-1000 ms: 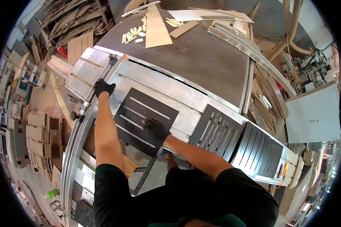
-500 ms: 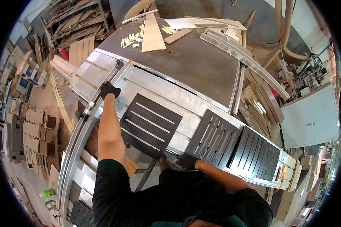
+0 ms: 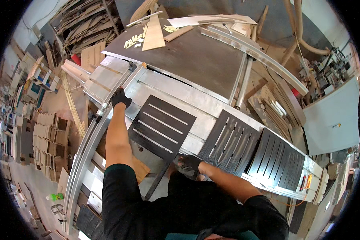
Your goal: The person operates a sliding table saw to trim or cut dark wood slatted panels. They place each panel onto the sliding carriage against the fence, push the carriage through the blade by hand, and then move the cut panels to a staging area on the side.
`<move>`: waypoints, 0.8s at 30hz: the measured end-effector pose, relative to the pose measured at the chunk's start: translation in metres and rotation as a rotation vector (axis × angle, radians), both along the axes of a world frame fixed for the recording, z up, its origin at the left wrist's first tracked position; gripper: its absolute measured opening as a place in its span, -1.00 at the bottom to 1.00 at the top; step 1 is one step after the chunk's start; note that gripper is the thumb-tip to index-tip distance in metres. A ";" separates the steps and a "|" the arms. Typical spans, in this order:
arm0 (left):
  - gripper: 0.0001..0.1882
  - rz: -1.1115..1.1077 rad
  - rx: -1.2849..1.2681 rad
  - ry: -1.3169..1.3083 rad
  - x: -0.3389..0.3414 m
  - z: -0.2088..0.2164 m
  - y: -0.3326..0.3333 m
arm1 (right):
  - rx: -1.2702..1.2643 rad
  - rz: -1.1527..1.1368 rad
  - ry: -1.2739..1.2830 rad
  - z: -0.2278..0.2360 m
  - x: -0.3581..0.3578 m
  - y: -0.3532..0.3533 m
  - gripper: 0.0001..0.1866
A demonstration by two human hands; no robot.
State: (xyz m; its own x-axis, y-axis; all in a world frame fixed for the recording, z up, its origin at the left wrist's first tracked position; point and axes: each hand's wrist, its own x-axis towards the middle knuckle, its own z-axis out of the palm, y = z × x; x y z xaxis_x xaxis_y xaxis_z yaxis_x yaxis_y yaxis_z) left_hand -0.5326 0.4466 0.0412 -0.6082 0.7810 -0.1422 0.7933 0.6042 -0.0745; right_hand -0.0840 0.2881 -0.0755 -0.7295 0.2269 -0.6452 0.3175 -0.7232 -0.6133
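Note:
A dark slotted wooden panel (image 3: 163, 128) lies flat on the silver sliding table (image 3: 188, 105), its near corner reaching past the table's front edge. My left hand (image 3: 121, 98), in a black glove, is closed over the metal fence (image 3: 136, 78) left of the panel. Near the panel's close right corner is my right hand (image 3: 189, 163), also gloved, its fingers apart and holding nothing. Whether its fingertips touch the table edge is hard to tell. To the right lie a second slotted panel (image 3: 231, 141) and a third slotted panel (image 3: 277, 159).
Beyond the sliding table is a brown machine table (image 3: 196, 60) with a tapered board (image 3: 153, 36) and several small sticks (image 3: 135, 39). A long metal rail (image 3: 260, 56) crosses its right side. Stacked boards (image 3: 50, 140) stand on the left floor. An orange-handled tool (image 3: 309, 182) lies far right.
My right hand has moved left and slightly away from me, its fingers now more spread. My left hand keeps its place on the fence. The whole view has shifted slightly.

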 end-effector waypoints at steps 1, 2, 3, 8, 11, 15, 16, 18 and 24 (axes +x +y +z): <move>0.00 -0.005 0.011 0.002 0.008 0.002 0.005 | -0.024 -0.005 0.061 -0.021 0.004 0.001 -0.55; -0.02 0.004 -0.022 -0.006 0.020 0.007 0.013 | -0.048 -0.018 0.117 -0.043 0.011 0.002 -0.55; -0.03 -0.029 0.007 -0.023 0.027 0.007 0.021 | -0.069 -0.028 0.173 -0.064 0.020 0.003 -0.56; -0.03 -0.054 0.099 -0.012 0.012 -0.006 -0.007 | -0.006 -0.168 -0.120 0.019 -0.017 -0.007 -0.54; -0.03 -0.093 0.225 0.077 -0.001 -0.023 -0.019 | -0.008 -0.228 -0.136 0.023 -0.027 -0.013 -0.55; -0.09 -0.218 0.412 0.059 -0.010 -0.039 -0.018 | 0.024 -0.285 -0.138 0.011 -0.023 -0.026 -0.57; -0.10 -0.232 0.424 0.037 -0.012 -0.041 -0.017 | 0.017 -0.329 -0.151 0.012 -0.025 -0.027 -0.58; -0.09 -0.299 0.478 0.021 -0.017 -0.050 -0.007 | -0.017 -0.453 -0.127 0.007 -0.022 -0.024 -0.61; -0.09 -0.334 0.683 -0.197 -0.050 -0.106 0.010 | 0.226 -0.475 -0.224 0.003 -0.027 -0.033 -0.78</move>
